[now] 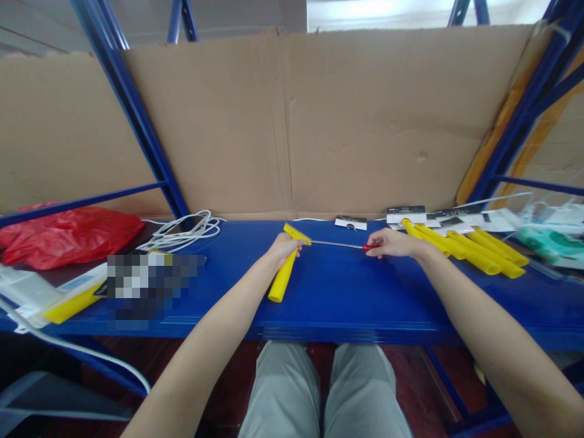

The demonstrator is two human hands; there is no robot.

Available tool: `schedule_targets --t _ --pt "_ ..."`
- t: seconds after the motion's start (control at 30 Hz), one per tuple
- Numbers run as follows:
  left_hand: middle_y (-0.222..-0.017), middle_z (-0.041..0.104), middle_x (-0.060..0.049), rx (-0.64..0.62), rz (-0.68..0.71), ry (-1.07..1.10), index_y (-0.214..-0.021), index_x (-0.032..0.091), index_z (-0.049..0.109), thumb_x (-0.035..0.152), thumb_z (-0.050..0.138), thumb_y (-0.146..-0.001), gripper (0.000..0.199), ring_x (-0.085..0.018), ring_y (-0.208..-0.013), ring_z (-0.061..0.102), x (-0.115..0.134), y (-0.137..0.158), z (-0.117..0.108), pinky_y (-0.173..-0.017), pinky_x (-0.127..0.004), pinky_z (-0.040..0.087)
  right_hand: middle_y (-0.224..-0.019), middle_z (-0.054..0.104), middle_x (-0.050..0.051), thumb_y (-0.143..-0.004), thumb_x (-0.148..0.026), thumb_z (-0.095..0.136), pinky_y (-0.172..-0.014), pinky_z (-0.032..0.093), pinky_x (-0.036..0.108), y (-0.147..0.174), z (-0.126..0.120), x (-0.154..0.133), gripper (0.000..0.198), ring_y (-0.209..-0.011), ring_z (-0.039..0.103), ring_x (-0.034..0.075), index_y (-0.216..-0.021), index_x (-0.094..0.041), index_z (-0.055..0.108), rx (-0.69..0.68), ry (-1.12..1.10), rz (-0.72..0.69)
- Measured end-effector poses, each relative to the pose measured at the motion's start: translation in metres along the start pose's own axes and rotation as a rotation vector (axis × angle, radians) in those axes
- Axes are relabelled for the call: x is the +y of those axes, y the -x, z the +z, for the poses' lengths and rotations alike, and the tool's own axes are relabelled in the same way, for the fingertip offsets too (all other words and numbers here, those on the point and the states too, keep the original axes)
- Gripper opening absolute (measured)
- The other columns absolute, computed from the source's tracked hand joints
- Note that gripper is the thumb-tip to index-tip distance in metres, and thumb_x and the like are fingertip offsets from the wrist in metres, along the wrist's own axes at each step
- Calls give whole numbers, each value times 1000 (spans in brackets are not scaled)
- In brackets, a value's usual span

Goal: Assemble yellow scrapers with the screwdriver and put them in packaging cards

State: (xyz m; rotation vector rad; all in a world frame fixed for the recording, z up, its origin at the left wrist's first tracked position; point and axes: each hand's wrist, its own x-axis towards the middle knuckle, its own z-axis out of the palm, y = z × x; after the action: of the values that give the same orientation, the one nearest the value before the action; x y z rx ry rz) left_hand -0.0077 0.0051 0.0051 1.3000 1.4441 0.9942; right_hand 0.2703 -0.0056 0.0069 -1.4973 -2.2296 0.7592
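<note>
My left hand (pixel 286 244) is closed around the neck of a yellow scraper (pixel 283 277), just below its wide head. The scraper's tube-like handle slants toward the front edge of the blue table (pixel 337 292). My right hand (pixel 387 243) grips the red handle of a screwdriver (pixel 337 244). Its long metal shaft lies nearly level, pointing left, and the tip reaches the right side of the scraper's head. Whether the tip sits in a screw is too small to tell. Behind the shaft lies a black and white card (pixel 351 222).
Several yellow scrapers (pixel 483 260) with tube handles lie at right, near black and white packages (pixel 406 214). At left are a coiled white cable (pixel 201 230), a red plastic bag (pixel 68 234) and another yellow handle (pixel 75 304). A cardboard panel (pixel 365 121) stands behind the table between blue posts (pixel 141 121).
</note>
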Motion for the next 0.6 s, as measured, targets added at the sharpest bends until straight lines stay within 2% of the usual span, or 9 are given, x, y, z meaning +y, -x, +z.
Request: schedule_targets --t 0.3,0.43,0.6 --pt "-43 46 4 46 16 -133 -55 13 49 9 58 -80 27 -5 -35 42 0 -2 -2 -39 -20 34 -63 63 5 -60 -58 65 -55 44 27 2 -1 -4 43 -59 58 16 -71 -17 63 -86 15 53" --pt "-42 46 5 49 31 -152 -59 11 53 9 58 -80 21 -5 -35 42 0 -3 -3 -40 -19 35 -68 66 7 -64 -60 60 -52 43 26 3 0 -5 44 -58 58 16 -69 -16 63 -149 -7 56" --pt "-43 46 5 55 32 -176 -64 9 57 10 58 -81 17 -6 -37 43 0 -5 -4 -42 -20 36 -59 62 6 -68 -63 56 -47 39 26 6 1 -13 47 -54 55 16 -66 -16 61 -189 17 85"
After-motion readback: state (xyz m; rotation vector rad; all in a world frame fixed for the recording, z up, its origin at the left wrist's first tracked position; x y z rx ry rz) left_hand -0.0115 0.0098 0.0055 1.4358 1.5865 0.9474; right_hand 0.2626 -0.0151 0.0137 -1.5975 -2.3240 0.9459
